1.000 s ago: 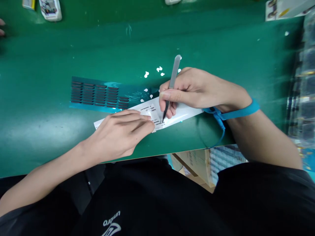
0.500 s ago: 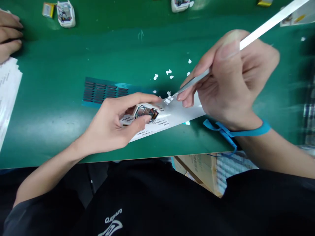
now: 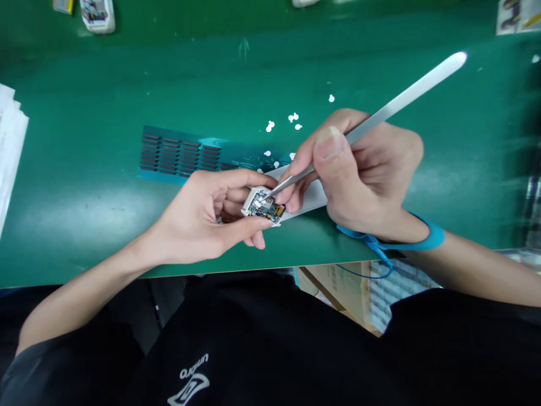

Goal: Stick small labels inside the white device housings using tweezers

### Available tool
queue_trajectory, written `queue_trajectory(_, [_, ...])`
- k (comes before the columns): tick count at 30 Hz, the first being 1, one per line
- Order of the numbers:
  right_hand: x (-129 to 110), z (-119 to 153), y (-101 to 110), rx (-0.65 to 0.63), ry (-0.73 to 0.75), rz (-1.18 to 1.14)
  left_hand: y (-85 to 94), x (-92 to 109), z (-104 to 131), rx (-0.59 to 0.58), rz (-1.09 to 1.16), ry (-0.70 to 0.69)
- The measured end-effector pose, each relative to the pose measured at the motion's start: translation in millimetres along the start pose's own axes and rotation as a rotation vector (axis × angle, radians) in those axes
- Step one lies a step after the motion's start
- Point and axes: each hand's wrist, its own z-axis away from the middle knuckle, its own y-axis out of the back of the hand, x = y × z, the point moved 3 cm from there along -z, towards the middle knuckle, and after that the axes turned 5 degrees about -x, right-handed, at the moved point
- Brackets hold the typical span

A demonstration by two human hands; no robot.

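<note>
1. left hand grips the white device casing at centre of the frame; right hand pinches the metal tweezers, tip down at the circuit board.
2. that board sits inside the casing, which has no cover on; whether the small pale piece at the tip is stuck down, i cannot tell.
3. tilted, its exposed components face up, above the white backing strip.
</note>
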Motion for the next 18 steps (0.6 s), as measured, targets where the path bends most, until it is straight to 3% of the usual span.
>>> queue_trajectory(9, [0.3, 0.3, 0.2, -0.018, -0.095, 0.007, 0.7, -0.3, 2.6, -0.039, -0.101, -0.022])
queue_trajectory(18, [-1.9, -2.6, -0.4, -0.082, -0.093, -0.054, -0.1, 0.5, 4.4, -0.085, -0.211, -0.065])
